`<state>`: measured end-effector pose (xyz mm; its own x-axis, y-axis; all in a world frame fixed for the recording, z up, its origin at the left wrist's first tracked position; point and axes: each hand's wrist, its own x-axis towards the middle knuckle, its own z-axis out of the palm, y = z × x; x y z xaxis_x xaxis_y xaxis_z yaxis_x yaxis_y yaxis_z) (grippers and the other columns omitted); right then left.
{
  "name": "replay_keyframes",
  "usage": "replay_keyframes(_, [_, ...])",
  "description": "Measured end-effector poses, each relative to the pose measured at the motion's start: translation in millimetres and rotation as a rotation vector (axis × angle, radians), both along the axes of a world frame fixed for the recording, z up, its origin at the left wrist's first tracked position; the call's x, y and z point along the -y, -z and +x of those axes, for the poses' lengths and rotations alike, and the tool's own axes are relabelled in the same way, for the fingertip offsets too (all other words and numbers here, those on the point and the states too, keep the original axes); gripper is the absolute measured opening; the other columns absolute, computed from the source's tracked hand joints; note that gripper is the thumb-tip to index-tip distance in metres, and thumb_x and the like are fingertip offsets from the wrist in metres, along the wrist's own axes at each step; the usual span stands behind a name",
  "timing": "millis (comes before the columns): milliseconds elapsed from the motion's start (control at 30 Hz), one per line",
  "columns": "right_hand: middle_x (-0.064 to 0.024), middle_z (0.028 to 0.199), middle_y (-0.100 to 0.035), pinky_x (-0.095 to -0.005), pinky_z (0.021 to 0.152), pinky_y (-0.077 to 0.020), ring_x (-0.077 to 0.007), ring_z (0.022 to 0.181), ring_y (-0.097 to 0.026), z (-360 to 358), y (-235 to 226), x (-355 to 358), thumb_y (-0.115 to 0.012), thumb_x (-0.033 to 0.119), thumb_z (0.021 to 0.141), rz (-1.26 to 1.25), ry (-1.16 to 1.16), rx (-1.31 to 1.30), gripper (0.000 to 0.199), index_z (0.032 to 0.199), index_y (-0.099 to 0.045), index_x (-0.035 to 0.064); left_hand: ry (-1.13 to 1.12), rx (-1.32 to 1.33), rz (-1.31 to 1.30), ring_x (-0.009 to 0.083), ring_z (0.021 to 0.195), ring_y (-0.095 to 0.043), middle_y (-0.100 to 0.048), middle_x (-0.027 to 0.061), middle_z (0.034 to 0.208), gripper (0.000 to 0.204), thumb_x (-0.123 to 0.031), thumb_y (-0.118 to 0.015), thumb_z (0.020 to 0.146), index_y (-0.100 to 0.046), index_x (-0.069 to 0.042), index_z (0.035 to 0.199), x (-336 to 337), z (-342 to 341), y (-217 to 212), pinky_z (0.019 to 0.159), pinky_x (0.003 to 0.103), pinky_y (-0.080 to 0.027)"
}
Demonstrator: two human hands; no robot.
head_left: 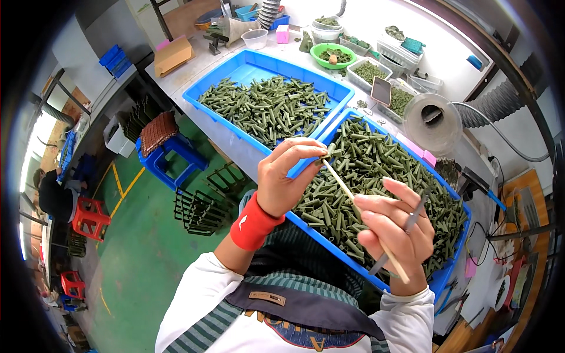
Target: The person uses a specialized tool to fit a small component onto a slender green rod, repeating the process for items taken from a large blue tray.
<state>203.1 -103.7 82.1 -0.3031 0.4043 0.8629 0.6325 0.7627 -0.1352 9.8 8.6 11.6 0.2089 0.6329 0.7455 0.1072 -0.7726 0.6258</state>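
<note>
My left hand [288, 176], a red band on its wrist, pinches a small dark green piece [331, 149] between thumb and fingers. My right hand [400, 229] grips a thin pale wooden stick [341, 182], whose far tip meets the piece at my left fingertips. A flat grey metal tool [410, 221] also rests between the right fingers, pointing down and left. Below both hands lies a blue tray [329, 242] heaped with small green tube-like pieces [376, 159]. Fingers hide part of the held piece.
Beyond stands a second blue tray [247, 57] of similar pieces. A green bowl [332, 63], clear tubs [369, 72] and a phone [381, 92] sit at the back. A duct hood [432, 123] is at right, a blue stool [170, 156] at left. Another person [56, 194] sits far left.
</note>
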Motion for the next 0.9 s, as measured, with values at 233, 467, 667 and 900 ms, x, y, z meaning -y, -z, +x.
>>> replay_keyframes(233, [-0.0124, 0.094, -0.078, -0.0445, 0.092, -0.0623, -0.0281, 0.091, -0.077, 3.9, -0.4, 4.4, -0.078, 0.026, 0.094, -0.043, 0.042, -0.074, 0.026, 0.104, -0.068, 0.0042, 0.011, -0.022, 0.001, 0.0243, 0.102, -0.073, -0.075, 0.0119, 0.109, 0.033, 0.013, -0.076, 0.077, -0.074, -0.002, 0.106, 0.5, 0.0, -0.9, 0.089, 0.034, -0.058])
replay_keyframes(467, [-0.012, 0.096, -0.078, -0.047, 0.095, -0.0611, -0.0297, 0.089, -0.076, 1.7, 2.3, -1.1, -0.082, 0.019, 0.09, -0.056, 0.026, -0.085, 0.023, 0.1, -0.069, 0.003, 0.007, -0.047, 0.055, 0.026, 0.1, -0.072, -0.075, 0.0096, 0.106, 0.03, 0.01, -0.075, 0.079, -0.075, -0.005, 0.105, -0.2, 2.4, -1.2, 0.088, 0.035, -0.058])
replay_keyframes(667, [-0.0121, 0.092, -0.078, -0.0487, 0.097, -0.0599, -0.0283, 0.086, -0.077, 3.3, 0.9, -1.5, -0.082, 0.02, 0.09, -0.039, 0.032, -0.086, 0.021, 0.097, -0.07, 0.0032, 0.015, -0.06, 0.017, 0.0252, 0.101, -0.073, -0.075, 0.0109, 0.108, 0.032, 0.012, -0.075, 0.078, -0.075, -0.004, 0.106, -1.5, -0.2, -0.6, 0.088, 0.035, -0.059])
replay_keyframes(900, [-0.0124, 0.09, -0.078, -0.049, 0.096, -0.06, -0.0277, 0.083, -0.077, 5.2, 0.4, -2.8, -0.08, 0.019, 0.093, -0.012, 0.016, -0.135, 0.021, 0.1, -0.069, 0.0026, 0.012, -0.086, 0.042, 0.024, 0.101, -0.073, -0.075, 0.0116, 0.109, 0.034, 0.014, -0.075, 0.077, -0.075, -0.003, 0.106, -2.3, -0.6, 0.3, 0.088, 0.034, -0.059])
